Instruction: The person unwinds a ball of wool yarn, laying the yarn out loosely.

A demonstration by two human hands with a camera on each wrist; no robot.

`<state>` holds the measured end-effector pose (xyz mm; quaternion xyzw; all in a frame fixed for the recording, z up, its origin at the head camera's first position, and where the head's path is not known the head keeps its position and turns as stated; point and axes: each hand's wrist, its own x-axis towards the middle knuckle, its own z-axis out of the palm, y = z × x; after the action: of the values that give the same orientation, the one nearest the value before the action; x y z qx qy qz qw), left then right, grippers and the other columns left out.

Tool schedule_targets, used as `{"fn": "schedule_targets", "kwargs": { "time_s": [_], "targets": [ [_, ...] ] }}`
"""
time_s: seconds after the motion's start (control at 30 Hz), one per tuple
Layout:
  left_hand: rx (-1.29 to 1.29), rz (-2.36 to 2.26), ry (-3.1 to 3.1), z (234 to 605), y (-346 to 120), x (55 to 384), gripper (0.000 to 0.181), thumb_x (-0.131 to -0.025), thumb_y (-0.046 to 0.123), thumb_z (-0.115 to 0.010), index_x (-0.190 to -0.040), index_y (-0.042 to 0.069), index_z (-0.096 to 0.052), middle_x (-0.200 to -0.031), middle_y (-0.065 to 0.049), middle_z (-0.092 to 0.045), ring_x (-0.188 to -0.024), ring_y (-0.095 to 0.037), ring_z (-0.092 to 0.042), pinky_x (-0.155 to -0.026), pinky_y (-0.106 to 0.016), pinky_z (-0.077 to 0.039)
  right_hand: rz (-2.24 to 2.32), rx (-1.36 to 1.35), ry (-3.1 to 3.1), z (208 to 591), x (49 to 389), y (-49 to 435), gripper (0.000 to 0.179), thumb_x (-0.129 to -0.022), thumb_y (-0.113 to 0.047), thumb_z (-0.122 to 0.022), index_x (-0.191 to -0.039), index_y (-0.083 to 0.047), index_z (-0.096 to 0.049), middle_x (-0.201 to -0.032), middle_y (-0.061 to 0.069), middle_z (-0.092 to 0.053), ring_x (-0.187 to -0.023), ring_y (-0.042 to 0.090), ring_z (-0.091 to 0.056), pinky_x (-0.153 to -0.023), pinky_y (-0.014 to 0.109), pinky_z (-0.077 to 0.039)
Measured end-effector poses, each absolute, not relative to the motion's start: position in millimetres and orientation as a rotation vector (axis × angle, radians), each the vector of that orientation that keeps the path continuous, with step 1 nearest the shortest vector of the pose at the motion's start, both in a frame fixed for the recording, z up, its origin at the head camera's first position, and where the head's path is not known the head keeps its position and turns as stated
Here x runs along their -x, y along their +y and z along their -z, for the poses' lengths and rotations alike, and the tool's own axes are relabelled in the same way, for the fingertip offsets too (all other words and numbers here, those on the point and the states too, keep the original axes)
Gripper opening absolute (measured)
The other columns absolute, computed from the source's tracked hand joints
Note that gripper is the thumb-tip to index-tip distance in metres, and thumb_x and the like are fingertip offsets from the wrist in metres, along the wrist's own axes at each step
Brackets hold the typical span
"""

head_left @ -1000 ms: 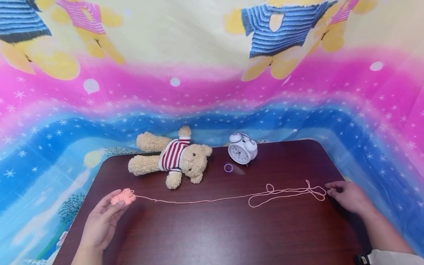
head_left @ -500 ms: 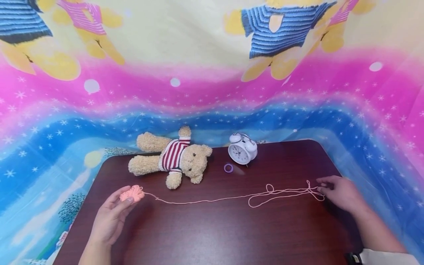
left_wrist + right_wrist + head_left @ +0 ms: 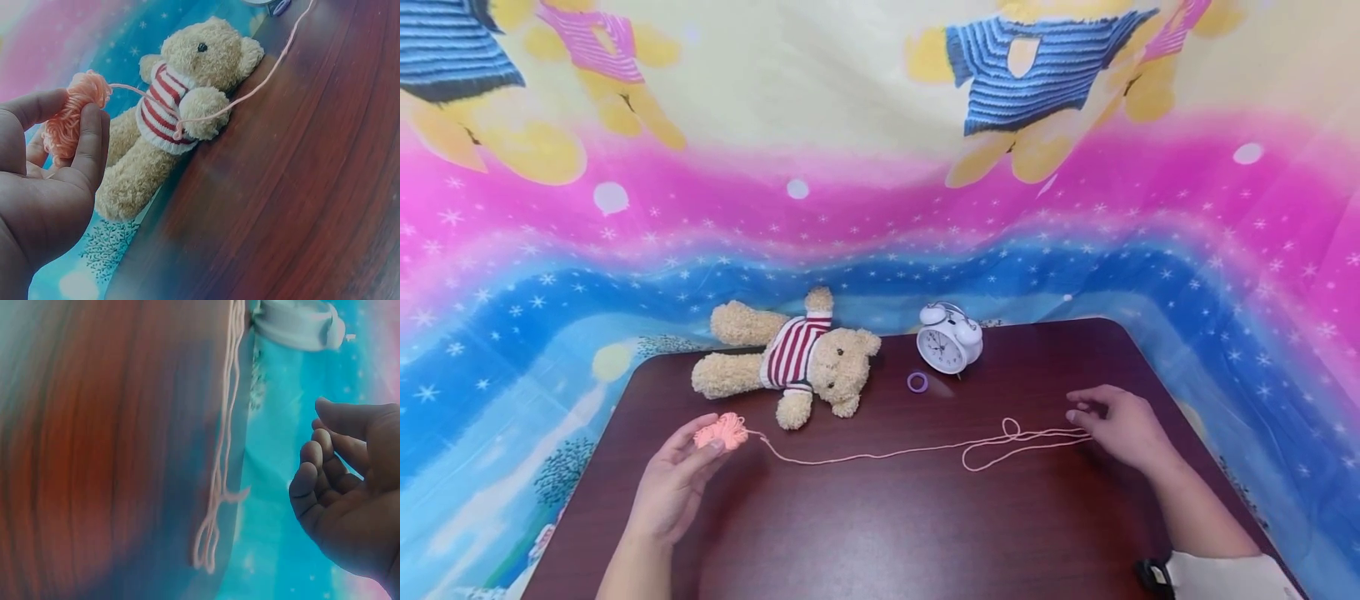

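My left hand [image 3: 670, 487] holds a small bundle of peach-coloured yarn [image 3: 721, 431] between thumb and fingers, raised over the table's left side. In the left wrist view the thumb and fingers press the yarn bundle [image 3: 65, 128] from both sides. One strand [image 3: 865, 456] runs from it across the table to loose loops at the right. My right hand [image 3: 1127, 429] hovers over the loops' far end and hides it in the head view. The right wrist view shows the right hand [image 3: 350, 500] with loosely bent fingers, nothing in them, apart from the looped yarn [image 3: 215, 481].
A teddy bear [image 3: 793, 354] in a red-and-white striped top lies at the back left of the dark wooden table [image 3: 865, 533]. Right of it are a purple ring [image 3: 917, 382] and a white twin-bell alarm clock [image 3: 943, 350]. A printed cloth [image 3: 865, 217] hangs behind.
My left hand has moved right and slightly up with the yarn bundle, so the strand near it sags more. My right hand has moved left over the loops, which stay in place.
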<state>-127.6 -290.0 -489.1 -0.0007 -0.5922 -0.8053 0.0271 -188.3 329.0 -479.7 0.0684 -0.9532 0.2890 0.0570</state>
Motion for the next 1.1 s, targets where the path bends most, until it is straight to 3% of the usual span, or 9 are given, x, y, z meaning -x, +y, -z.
{"fn": "schedule_targets", "kwargs": {
  "time_s": [0.4,0.67,0.9,1.1],
  "targets": [
    [-0.045,2.495,-1.886,495.1,-267.4,135.9,0.039,-0.101,-0.003,-0.061,-0.14,0.0,-0.054,-0.115,0.001,-0.073,-0.102,-0.01,-0.071,-0.096,-0.027,-0.057,-1.025,-0.262,-2.852,488.4,196.7,275.4,0.025,-0.091,-0.018,-0.08,-0.114,-0.007,-0.078,-0.094,-0.001,-0.071,-0.082,0.017,-0.06,-0.071,0.032,-0.051],
    [-0.064,2.517,-1.912,497.9,-248.1,142.3,0.036,-0.099,-0.002,-0.065,-0.133,0.01,-0.062,-0.111,0.001,-0.073,-0.099,-0.011,-0.071,-0.094,-0.028,-0.058,-1.122,-0.311,-2.829,494.2,201.4,244.3,0.023,-0.089,-0.018,-0.082,-0.11,-0.009,-0.079,-0.09,-0.005,-0.069,-0.079,0.014,-0.06,-0.07,0.028,-0.051],
    [-0.048,2.538,-1.944,497.9,-227.9,147.3,0.048,-0.097,-0.002,-0.067,-0.142,-0.006,-0.05,-0.107,-0.001,-0.072,-0.097,-0.013,-0.071,-0.094,-0.03,-0.058,-1.182,-0.371,-2.821,494.5,202.5,213.8,0.023,-0.089,-0.018,-0.082,-0.11,-0.009,-0.08,-0.088,-0.008,-0.068,-0.079,0.012,-0.06,-0.071,0.029,-0.051],
    [-0.008,2.586,-1.927,497.6,-212.3,151.0,0.046,-0.097,-0.004,-0.066,-0.14,-0.005,-0.051,-0.111,-0.003,-0.073,-0.099,-0.015,-0.072,-0.096,-0.032,-0.058,-1.23,-0.438,-2.792,491.7,200.7,188.3,0.021,-0.088,-0.018,-0.083,-0.107,-0.011,-0.08,-0.086,-0.01,-0.067,-0.077,0.01,-0.06,-0.069,0.026,-0.051]
  ]
}}
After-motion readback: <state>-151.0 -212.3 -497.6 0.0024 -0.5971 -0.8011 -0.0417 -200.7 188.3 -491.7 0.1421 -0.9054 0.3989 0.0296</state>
